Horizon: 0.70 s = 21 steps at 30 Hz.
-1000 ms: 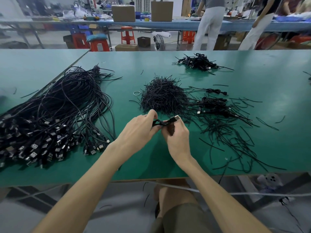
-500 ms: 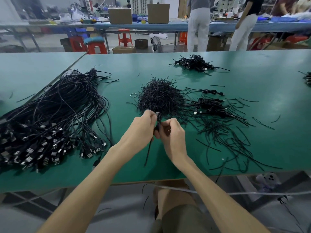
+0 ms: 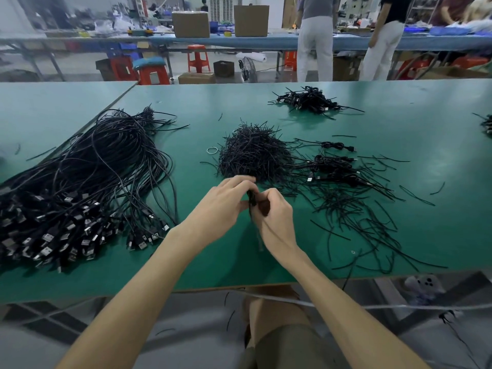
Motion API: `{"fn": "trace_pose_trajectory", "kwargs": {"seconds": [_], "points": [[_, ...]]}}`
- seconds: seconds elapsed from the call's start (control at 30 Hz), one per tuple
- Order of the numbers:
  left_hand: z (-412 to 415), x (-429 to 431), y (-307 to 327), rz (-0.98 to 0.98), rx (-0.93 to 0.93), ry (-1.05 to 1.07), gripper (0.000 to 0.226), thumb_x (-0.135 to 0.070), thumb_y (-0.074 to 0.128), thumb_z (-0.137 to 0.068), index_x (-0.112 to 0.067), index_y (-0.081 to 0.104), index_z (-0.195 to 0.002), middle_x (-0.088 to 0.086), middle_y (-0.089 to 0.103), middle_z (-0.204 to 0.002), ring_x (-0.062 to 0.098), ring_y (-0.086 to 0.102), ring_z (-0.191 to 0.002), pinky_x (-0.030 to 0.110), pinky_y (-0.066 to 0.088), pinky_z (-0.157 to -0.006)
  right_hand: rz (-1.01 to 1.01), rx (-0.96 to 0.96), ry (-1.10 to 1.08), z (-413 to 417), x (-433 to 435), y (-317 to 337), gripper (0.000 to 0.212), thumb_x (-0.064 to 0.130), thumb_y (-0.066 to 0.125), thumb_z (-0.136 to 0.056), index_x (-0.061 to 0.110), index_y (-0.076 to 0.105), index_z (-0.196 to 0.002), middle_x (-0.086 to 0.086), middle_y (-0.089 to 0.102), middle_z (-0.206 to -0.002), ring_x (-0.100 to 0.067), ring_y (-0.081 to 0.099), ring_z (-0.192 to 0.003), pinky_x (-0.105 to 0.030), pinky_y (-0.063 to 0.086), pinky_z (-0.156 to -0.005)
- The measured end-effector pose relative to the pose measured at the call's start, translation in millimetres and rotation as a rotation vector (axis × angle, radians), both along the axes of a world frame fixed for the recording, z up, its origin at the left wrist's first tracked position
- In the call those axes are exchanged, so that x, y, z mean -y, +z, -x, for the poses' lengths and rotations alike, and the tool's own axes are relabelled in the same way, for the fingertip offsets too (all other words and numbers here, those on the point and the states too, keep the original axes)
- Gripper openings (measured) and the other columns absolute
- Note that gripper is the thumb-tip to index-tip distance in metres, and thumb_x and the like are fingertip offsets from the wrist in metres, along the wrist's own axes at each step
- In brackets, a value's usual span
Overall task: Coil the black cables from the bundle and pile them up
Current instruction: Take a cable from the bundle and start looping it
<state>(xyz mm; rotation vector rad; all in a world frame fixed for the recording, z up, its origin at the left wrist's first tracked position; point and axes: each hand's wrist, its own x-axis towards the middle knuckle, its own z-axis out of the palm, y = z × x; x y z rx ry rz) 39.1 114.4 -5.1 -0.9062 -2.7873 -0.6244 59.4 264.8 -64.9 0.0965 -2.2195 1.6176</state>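
Observation:
A small coiled black cable [image 3: 251, 198] stands upright between my two hands above the green table [image 3: 399, 123]. My left hand [image 3: 221, 209] grips it from the left, fingers curled over its top. My right hand [image 3: 277, 217] pinches it from the right, and a thin black strand hangs down below my fingers. The big bundle of loose black cables [image 3: 87, 182] with USB plugs sprawls at the left. Several coiled cables [image 3: 332, 166] lie to the right of my hands.
A heap of short black ties [image 3: 253, 153] sits just beyond my hands, with loose ties [image 3: 372, 222] scattered to the right. Another cable pile [image 3: 308, 101] lies at the far side. A small ring [image 3: 212, 150] lies left of the heap. People stand at a far table.
The coil has turned from lying sideways with its plug pointing right to standing upright between my fingers. Both hands have closed in tighter around it.

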Motion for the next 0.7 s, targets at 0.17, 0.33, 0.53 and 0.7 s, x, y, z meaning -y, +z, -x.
{"fn": "trace_pose_trajectory", "kwargs": {"seconds": [0.17,0.33,0.53,0.7], "points": [[-3.5,-6.7,2.5,0.02,0.007,0.225,0.024,-0.037,0.043,-0.108,-0.016,0.053,-0.113,0.0,0.064,-0.101,0.024,0.059,-0.096,0.035,0.038,-0.077,-0.034,-0.03,0.002,0.3,3.4,-1.3,0.027,0.004,0.067,-0.093,0.024,0.054,-0.081,0.005,0.056,-0.084,-0.001,0.051,-0.073,-0.012,0.04,-0.066],[-9.9,-10.1,1.3,-0.206,0.183,0.322,0.029,-0.036,0.042,-0.107,-0.02,0.037,-0.131,0.007,0.064,-0.082,0.03,0.065,-0.074,0.047,0.053,-0.074,-0.029,-0.048,0.013,-0.3,2.8,-2.7,0.022,0.005,0.068,-0.094,0.02,0.057,-0.084,0.002,0.058,-0.085,-0.005,0.053,-0.072,-0.013,0.04,-0.066],[-4.5,5.5,3.3,-0.308,0.242,0.199,0.048,-0.013,0.042,-0.107,-0.041,0.043,-0.145,0.012,0.065,-0.07,0.033,0.06,-0.064,0.046,0.055,-0.065,-0.095,-0.105,0.013,-1.2,4.3,-2.1,0.016,0.004,0.067,-0.095,0.014,0.058,-0.087,-0.001,0.059,-0.087,-0.014,0.057,-0.076,-0.024,0.046,-0.069],[-3.8,11.8,6.3,-0.275,0.342,0.058,0.056,0.009,0.037,-0.1,-0.023,0.06,-0.138,0.004,0.07,-0.077,0.011,0.066,-0.067,0.041,0.058,-0.081,-0.145,-0.094,0.015,-2.0,1.0,-1.4,0.03,-0.01,0.067,-0.083,0.017,0.054,-0.086,0.006,0.053,-0.087,-0.004,0.051,-0.075,-0.016,0.037,-0.065]]}}
